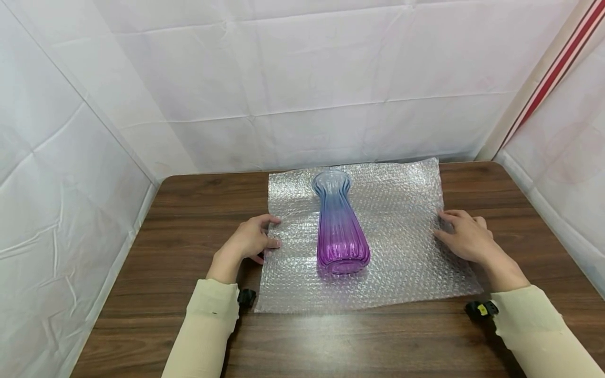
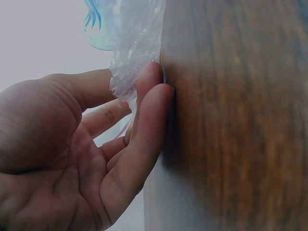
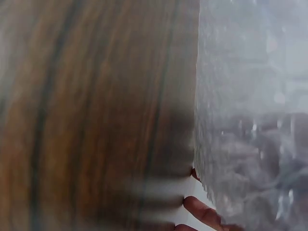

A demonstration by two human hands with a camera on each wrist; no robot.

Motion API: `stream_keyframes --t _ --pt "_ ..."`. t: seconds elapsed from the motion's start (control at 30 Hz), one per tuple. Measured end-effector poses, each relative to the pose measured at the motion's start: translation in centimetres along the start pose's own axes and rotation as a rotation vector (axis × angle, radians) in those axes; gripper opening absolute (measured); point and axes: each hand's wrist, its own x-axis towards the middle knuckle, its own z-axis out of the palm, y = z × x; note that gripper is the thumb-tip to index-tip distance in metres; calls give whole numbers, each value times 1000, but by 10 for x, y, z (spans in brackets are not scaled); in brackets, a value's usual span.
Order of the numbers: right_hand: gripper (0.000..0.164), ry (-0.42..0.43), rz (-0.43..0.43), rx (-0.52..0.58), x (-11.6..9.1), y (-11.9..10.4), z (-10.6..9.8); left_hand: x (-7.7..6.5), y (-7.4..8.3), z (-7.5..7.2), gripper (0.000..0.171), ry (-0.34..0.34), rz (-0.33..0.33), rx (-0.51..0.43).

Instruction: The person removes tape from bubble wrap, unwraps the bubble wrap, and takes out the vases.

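Note:
A ribbed glass vase (image 1: 341,231), blue at the mouth and fading to purple at the base, lies on its side on a sheet of bubble wrap (image 1: 402,252). Its mouth points to the far side of the table. My left hand (image 1: 247,240) holds the wrap's left edge between thumb and fingers; in the left wrist view the wrap's edge (image 2: 137,53) runs in between them, fingertips close to the wood. At the opposite edge, my right hand (image 1: 467,237) grips the sheet with thumb above. Fingers (image 3: 202,211) show at the sheet's underside in the right wrist view.
The dark wood table (image 1: 331,341) extends around the sheet on both sides and in front. White cloth (image 1: 302,79) hangs behind and at both sides, with a red stripe (image 1: 553,79) at the right corner. Small black devices (image 1: 247,298) sit at both wrists.

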Motion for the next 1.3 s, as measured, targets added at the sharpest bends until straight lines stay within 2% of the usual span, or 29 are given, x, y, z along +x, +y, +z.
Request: stream_keyframes --t 0.7,1.03,1.3 --pt "68 -33 -5 -19 -4 8 -4 0 -2 0 57 -4 -7 -6" --pt "68 -22 -16 -18 -5 10 -5 -4 1 -2 58 19 -10 140" --pt "65 -11 -63 -17 -8 13 -10 -8 0 -5 61 32 23 212"
